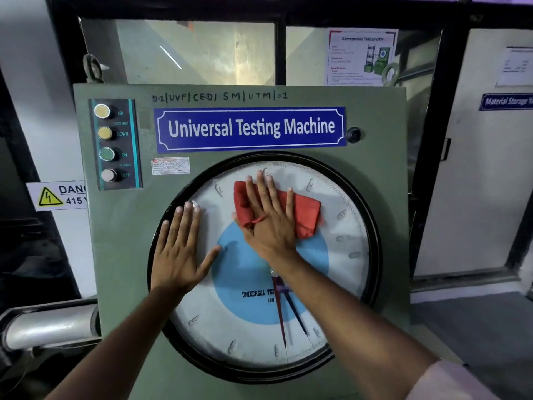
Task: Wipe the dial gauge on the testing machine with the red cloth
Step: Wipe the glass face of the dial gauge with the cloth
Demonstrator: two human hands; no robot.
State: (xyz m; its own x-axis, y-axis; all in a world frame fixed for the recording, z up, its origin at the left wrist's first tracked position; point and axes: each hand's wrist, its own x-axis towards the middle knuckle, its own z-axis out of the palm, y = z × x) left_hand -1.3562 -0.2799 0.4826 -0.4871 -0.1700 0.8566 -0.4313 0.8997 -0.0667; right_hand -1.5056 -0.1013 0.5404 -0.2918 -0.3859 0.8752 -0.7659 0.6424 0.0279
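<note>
The right hand (269, 223) lies flat with fingers spread, palm pressing the red cloth (302, 215) against the glass of the dial gauge (230, 327), just above the centre of the frame. The cloth is bunched under the palm, its folds sticking out to the hand's left and right, over the upper part of the white face and the top of the blue disc. The left hand (180, 249) rests open and flat on the gauge's left side, fingers together, thumb spread toward the blue disc, fingertips near the black rim. Below the right wrist, a red and a dark pointer hang downward. Above the gauge sits the blue "Universal Testing Machine" nameplate (251, 128), and the push-button panel (115, 144) is at upper left.
</note>
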